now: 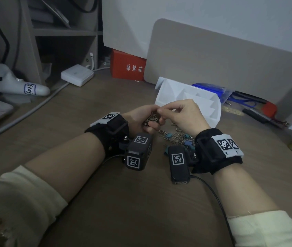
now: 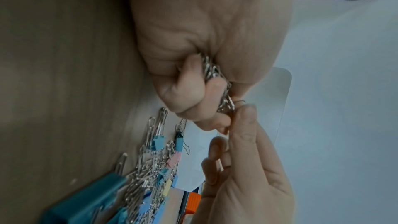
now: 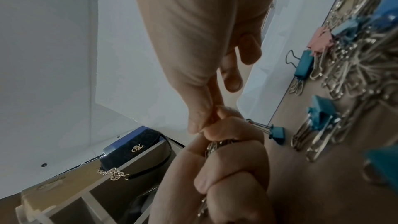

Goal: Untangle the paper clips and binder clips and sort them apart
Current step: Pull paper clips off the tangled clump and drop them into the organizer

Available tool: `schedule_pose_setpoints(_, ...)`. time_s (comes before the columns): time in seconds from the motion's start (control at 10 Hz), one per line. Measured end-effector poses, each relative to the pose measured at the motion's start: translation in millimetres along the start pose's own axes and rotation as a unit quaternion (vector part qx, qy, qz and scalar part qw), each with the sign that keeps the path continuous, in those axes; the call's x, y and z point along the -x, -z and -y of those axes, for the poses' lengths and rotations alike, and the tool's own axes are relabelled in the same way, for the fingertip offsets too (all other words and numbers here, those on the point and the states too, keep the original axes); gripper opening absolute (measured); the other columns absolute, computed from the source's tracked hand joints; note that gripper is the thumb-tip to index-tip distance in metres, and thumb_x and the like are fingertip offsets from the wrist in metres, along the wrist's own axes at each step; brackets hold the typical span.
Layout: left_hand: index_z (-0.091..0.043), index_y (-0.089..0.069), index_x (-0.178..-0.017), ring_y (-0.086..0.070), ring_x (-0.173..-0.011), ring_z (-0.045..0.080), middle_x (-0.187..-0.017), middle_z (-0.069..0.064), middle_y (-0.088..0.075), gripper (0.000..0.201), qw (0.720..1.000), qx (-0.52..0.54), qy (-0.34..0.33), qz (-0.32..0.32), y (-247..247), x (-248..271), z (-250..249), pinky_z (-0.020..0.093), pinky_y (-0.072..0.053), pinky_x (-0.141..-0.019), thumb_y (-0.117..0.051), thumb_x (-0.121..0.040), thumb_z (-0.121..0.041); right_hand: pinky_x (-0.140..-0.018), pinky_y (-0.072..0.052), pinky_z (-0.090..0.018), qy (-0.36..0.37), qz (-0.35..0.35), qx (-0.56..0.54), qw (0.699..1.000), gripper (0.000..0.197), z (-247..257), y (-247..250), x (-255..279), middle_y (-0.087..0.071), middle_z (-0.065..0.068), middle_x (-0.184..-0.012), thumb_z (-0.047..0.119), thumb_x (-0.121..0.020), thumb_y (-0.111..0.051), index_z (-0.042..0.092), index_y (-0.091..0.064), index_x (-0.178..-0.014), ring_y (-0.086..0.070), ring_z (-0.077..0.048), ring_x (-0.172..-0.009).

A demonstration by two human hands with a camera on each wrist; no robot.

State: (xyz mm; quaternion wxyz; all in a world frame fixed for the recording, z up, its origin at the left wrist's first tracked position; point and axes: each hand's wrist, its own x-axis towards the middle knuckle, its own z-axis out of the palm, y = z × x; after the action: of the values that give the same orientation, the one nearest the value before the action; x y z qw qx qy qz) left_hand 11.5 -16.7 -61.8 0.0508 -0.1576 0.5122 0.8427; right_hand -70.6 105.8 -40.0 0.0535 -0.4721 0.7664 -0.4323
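My left hand [image 1: 151, 122] grips a bunch of silver paper clips [image 1: 152, 118] in its fist, just above the desk. The left wrist view shows the paper clip bunch [image 2: 212, 72] squeezed between palm and curled fingers [image 2: 185, 91]. My right hand [image 1: 160, 111] pinches a paper clip at the top of that bunch with thumb and forefinger; the other fingers are raised. The right wrist view shows the right hand's pinch [image 3: 204, 123] against the left fist [image 3: 228, 176]. A tangled pile of paper clips and coloured binder clips [image 1: 177, 138] lies on the desk under the right wrist.
A white divided tray [image 1: 204, 104] stands just behind the hands. Behind it a beige board [image 1: 230, 56] leans on the wall. A red box [image 1: 126, 66], a white charger [image 1: 77, 74] with its cable and a white controller [image 1: 15, 82] sit left; tools and a blue bag [image 1: 230, 95] right.
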Motion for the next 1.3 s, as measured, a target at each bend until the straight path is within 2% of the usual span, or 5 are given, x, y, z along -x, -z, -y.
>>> schedule_pose_setpoints(0.2,-0.017,-0.044,-0.056,-0.027,-0.028,0.002,-0.048,-0.006,-0.04,0.042,1.0,0.026,-0.005,-0.007,1,-2,0,0.013,-0.013,-0.026,-0.038,-0.097,-0.027,-0.06,-0.037,-0.011,0.023,0.017,0.001,1.0,0.012,0,-1,0,-0.07,0.007,-0.089,0.022,-0.089,-0.065,0.017,-0.076,-0.087,-0.053,0.006,-0.06)
schedule_pose_setpoints(0.4,-0.021,-0.036,-0.065,-0.024,-0.026,0.002,-0.043,-0.009,-0.036,0.038,0.999,0.037,0.002,-0.013,1,-2,1,0.014,-0.013,-0.026,-0.031,-0.101,-0.032,-0.047,-0.037,-0.006,-0.034,-0.004,0.062,0.997,0.014,-7,19,0,-0.067,0.008,-0.096,0.021,-0.085,-0.069,0.019,-0.072,-0.099,-0.052,0.007,-0.052)
schedule_pose_setpoints(0.7,-0.022,-0.035,-0.065,-0.025,-0.025,0.002,-0.042,-0.009,-0.036,0.039,0.999,0.031,0.002,-0.016,2,-1,1,0.014,-0.013,-0.026,-0.03,-0.102,-0.032,-0.084,-0.049,-0.026,-0.176,0.189,0.174,0.95,0.027,-7,31,6,-0.071,-0.003,-0.095,0.008,-0.074,-0.079,0.012,-0.072,-0.099,-0.064,-0.015,-0.088)
schedule_pose_setpoints(1.0,-0.022,-0.035,-0.065,-0.025,-0.026,0.001,-0.042,-0.009,-0.036,0.038,0.999,0.033,-0.005,-0.015,0,1,1,0.014,-0.013,-0.028,-0.03,-0.102,-0.032,-0.055,-0.038,-0.015,-0.183,0.181,0.201,0.945,0.011,-7,24,10,-0.062,0.01,-0.066,0.008,-0.08,-0.074,0.017,-0.069,-0.075,-0.053,-0.001,-0.065)
schedule_pose_setpoints(1.3,-0.021,-0.036,-0.065,-0.025,-0.026,0.002,-0.043,-0.009,-0.036,0.038,0.999,0.029,-0.006,-0.016,1,0,2,0.014,-0.013,-0.028,-0.031,-0.102,-0.032,-0.054,-0.038,-0.015,-0.155,0.188,0.243,0.939,0.022,-7,21,9,-0.059,0.012,-0.063,0.008,-0.083,-0.069,0.021,-0.065,-0.065,-0.051,-0.001,-0.063)
